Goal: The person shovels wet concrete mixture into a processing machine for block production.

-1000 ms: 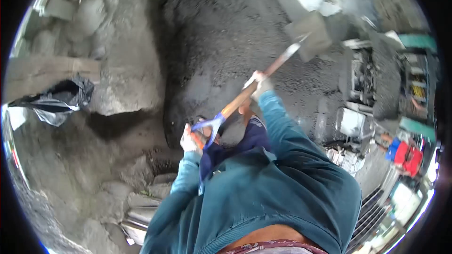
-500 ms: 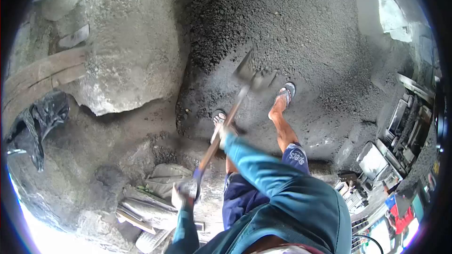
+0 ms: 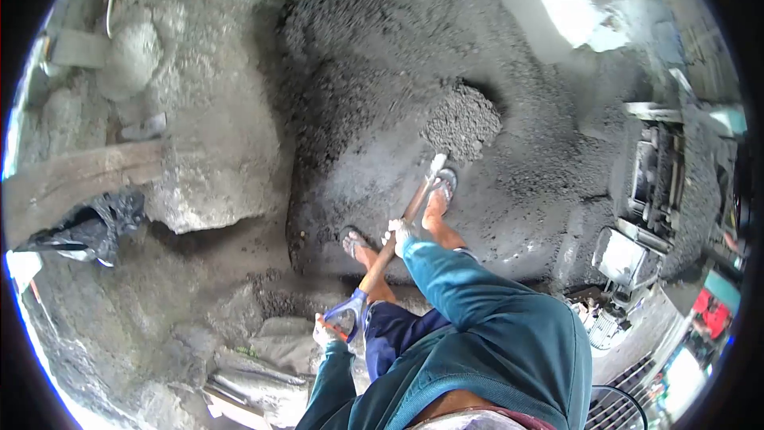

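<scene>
My left hand is wrapped round the blue and orange D-shaped grip at the top of a shovel. Farther down, my right hand closes round the wooden shaft. The blade is hidden under a heaped load of grey gravelly mix, in front of my sandalled feet. A wide spread of the same dark grey mix covers the floor around the load.
A large rough stone block stands at the left, with a wooden beam and black plastic beside it. Metal machinery is at the right. Boards lie at the lower left.
The shovel blade has moved right and now carries a heap of mix; before, it showed bare and blurred. Both hands have stayed on the shovel, and the view has shifted.
</scene>
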{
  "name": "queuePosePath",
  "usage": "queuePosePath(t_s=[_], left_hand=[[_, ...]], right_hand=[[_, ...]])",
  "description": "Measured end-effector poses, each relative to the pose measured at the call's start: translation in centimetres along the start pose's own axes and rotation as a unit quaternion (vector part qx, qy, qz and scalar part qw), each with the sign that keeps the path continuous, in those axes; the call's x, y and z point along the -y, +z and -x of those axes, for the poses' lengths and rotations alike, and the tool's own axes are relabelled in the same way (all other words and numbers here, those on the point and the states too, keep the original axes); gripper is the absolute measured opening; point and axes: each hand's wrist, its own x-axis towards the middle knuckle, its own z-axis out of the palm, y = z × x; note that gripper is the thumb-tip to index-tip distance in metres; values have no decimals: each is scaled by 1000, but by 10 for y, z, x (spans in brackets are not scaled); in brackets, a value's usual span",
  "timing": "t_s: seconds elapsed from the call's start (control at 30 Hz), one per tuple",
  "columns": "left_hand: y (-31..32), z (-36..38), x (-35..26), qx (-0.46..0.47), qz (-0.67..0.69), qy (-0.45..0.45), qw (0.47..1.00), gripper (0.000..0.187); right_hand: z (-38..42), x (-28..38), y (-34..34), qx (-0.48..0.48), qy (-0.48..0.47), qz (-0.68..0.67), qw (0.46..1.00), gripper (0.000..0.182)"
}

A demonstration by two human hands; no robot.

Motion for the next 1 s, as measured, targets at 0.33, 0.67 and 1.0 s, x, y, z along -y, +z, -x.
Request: queuePosePath(t_s=[0.33, 0.67, 1.0], left_hand=[[173, 175, -123, 381, -61, 16, 922, 53], [294, 592, -273, 543, 113, 748, 365, 32], [273, 516, -132, 616, -59, 785, 36, 25]], right_hand=[[253, 266, 6, 84, -300, -186, 932, 17], [524, 579, -70, 257, -561, -362, 699, 8], [438, 502, -208, 322, -566, -184, 736, 16]])
